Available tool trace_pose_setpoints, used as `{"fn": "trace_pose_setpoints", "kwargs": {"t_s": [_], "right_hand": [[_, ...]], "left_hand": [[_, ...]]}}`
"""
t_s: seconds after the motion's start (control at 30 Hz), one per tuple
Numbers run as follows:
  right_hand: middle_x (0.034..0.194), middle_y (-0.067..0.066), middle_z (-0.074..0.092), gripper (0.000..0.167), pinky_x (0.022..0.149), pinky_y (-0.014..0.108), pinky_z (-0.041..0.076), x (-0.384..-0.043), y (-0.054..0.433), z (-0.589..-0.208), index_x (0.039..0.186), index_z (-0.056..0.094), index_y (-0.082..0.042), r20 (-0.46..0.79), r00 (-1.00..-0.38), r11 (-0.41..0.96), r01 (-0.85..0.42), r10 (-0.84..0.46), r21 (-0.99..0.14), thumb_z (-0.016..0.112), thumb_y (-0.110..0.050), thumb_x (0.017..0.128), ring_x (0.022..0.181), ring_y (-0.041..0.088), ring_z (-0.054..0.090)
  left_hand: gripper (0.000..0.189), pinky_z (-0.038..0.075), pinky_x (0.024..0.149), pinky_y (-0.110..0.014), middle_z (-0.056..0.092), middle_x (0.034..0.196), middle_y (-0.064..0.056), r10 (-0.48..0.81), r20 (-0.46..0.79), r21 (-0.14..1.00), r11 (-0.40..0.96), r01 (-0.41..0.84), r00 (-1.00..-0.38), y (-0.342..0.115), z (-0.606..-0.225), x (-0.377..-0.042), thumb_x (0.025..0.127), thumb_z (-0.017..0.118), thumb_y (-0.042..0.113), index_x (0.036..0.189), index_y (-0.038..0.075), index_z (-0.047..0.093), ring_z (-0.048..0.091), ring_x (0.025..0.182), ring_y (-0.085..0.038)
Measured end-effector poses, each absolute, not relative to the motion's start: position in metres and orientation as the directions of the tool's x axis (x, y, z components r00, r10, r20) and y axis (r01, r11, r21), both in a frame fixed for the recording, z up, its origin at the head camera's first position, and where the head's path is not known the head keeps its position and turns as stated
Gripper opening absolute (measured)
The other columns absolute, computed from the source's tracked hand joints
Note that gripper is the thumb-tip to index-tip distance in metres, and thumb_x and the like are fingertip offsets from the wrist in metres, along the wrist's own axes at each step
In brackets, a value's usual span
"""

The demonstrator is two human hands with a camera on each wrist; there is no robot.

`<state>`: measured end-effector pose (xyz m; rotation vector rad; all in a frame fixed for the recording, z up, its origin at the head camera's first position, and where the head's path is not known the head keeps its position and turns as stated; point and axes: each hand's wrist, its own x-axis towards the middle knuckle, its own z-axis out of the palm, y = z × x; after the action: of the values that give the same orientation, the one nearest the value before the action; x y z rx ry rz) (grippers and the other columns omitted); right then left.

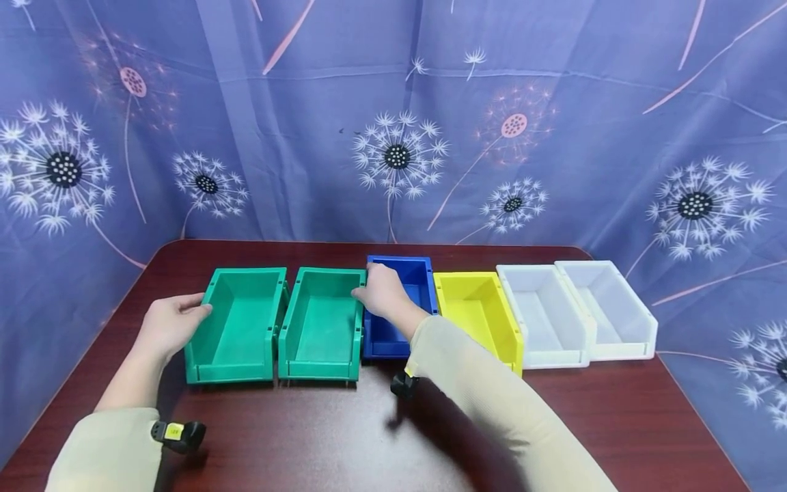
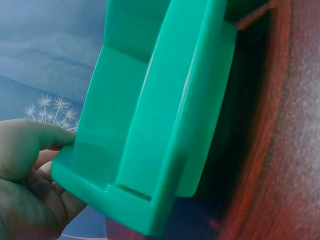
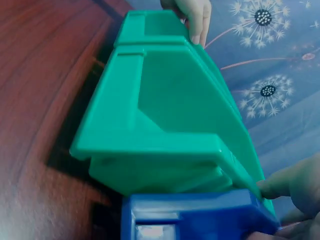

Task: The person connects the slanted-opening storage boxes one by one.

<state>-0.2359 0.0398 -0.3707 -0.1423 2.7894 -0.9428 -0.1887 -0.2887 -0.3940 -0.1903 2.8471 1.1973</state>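
Observation:
My left hand grips the left side wall of the leftmost green bin. In the left wrist view, the thumb lies over that bin's rim and the other fingers are partly hidden behind it. Beside it on the table stands a second green bin. My right hand pinches where this second bin's right wall meets the left wall of the blue bin. Its thumb is on the green side, with other fingers over the blue side, partly out of frame in the right wrist view.
Right of the blue bin, a yellow bin and two white bins, one nearer and one at the end, continue the row. They stand on a dark red-brown table. A blue dandelion-print curtain hangs behind.

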Motion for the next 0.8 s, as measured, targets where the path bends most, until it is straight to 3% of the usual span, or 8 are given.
{"fn": "trace_pose_setpoints", "kwargs": {"t_s": [0.07, 0.1, 0.23, 0.33, 0.37, 0.47, 0.6, 0.8], "right_hand": [[0.106, 0.019, 0.065, 0.055, 0.074, 0.033, 0.054, -0.234, 0.039, -0.37, 0.14, 0.043, -0.003, -0.145, -0.976, 0.825, -0.052, -0.161, -0.562, 0.06, -0.023, 0.093, 0.07, 0.023, 0.06], [0.115, 0.017, 0.063, 0.051, 0.078, 0.035, 0.054, -0.233, 0.039, -0.369, 0.138, 0.048, -0.004, -0.133, -0.978, 0.845, -0.067, -0.161, -0.531, 0.06, -0.024, 0.092, 0.084, 0.025, 0.062], [0.143, 0.01, 0.044, 0.041, 0.087, 0.039, 0.053, -0.228, 0.033, -0.368, 0.12, 0.063, -0.009, -0.079, -0.981, 0.92, -0.138, -0.178, -0.367, 0.065, -0.035, 0.089, 0.121, 0.028, 0.047], [0.145, 0.009, 0.04, 0.033, 0.092, 0.04, 0.048, -0.225, 0.026, -0.368, 0.094, 0.072, -0.011, -0.072, -0.97, 0.948, -0.207, -0.23, -0.242, 0.066, -0.043, 0.086, 0.126, 0.029, 0.039], [0.144, 0.01, 0.042, 0.033, 0.093, 0.04, 0.047, -0.223, 0.023, -0.368, 0.091, 0.072, -0.012, -0.069, -0.967, 0.951, -0.227, -0.246, -0.211, 0.066, -0.044, 0.086, 0.125, 0.029, 0.04], [0.142, 0.011, 0.046, 0.039, 0.093, 0.041, 0.043, -0.219, 0.015, -0.369, 0.107, 0.07, -0.013, -0.075, -0.959, 0.955, -0.263, -0.275, -0.138, 0.063, -0.045, 0.087, 0.122, 0.029, 0.042], [0.144, 0.013, 0.046, 0.058, 0.097, 0.042, 0.044, -0.216, 0.007, -0.369, 0.137, 0.05, -0.013, -0.063, -0.956, 0.953, -0.277, -0.286, -0.127, 0.06, -0.044, 0.089, 0.124, 0.031, 0.045], [0.151, 0.014, 0.036, 0.063, 0.109, 0.04, 0.037, -0.218, -0.001, -0.366, 0.146, 0.037, -0.008, -0.07, -0.953, 0.881, -0.243, -0.295, -0.406, 0.06, -0.033, 0.093, 0.14, 0.031, 0.033]], "left_hand": [[0.054, 0.048, 0.088, -0.056, 0.047, 0.131, -0.036, -0.096, -0.093, 0.709, 0.692, -0.134, -0.991, -0.289, -0.394, -0.188, 0.098, 0.045, 0.029, 0.136, -0.009, 0.043, 0.051, 0.116, -0.048], [0.053, 0.048, 0.088, -0.056, 0.047, 0.131, -0.036, -0.097, -0.093, 0.709, 0.692, -0.134, -0.991, -0.289, -0.394, -0.188, 0.098, 0.045, 0.029, 0.136, -0.009, 0.043, 0.051, 0.116, -0.048], [0.052, 0.048, 0.089, -0.056, 0.047, 0.131, -0.036, -0.097, -0.086, 0.708, 0.695, -0.129, -0.992, -0.289, -0.392, -0.187, 0.098, 0.045, 0.027, 0.135, -0.009, 0.044, 0.05, 0.118, -0.049], [0.053, 0.047, 0.09, -0.057, 0.046, 0.131, -0.036, -0.094, -0.092, 0.708, 0.694, -0.132, -0.991, -0.289, -0.392, -0.187, 0.098, 0.044, 0.028, 0.135, -0.01, 0.044, 0.049, 0.119, -0.049], [0.054, 0.047, 0.09, -0.057, 0.046, 0.132, -0.036, -0.092, -0.097, 0.707, 0.694, -0.134, -0.991, -0.29, -0.392, -0.187, 0.098, 0.044, 0.029, 0.136, -0.01, 0.043, 0.048, 0.12, -0.049], [0.054, 0.047, 0.09, -0.056, 0.046, 0.132, -0.036, -0.09, -0.11, 0.706, 0.694, -0.142, -0.99, -0.291, -0.392, -0.186, 0.098, 0.044, 0.029, 0.137, -0.009, 0.042, 0.048, 0.12, -0.049], [0.054, 0.047, 0.09, -0.057, 0.046, 0.132, -0.037, -0.092, -0.108, 0.707, 0.693, -0.142, -0.99, -0.293, -0.39, -0.185, 0.099, 0.044, 0.028, 0.138, -0.009, 0.041, 0.048, 0.12, -0.049], [0.055, 0.047, 0.09, -0.057, 0.046, 0.132, -0.037, -0.103, -0.107, 0.703, 0.695, -0.148, -0.989, -0.298, -0.388, -0.182, 0.099, 0.044, 0.029, 0.138, -0.009, 0.041, 0.049, 0.119, -0.049]]}}
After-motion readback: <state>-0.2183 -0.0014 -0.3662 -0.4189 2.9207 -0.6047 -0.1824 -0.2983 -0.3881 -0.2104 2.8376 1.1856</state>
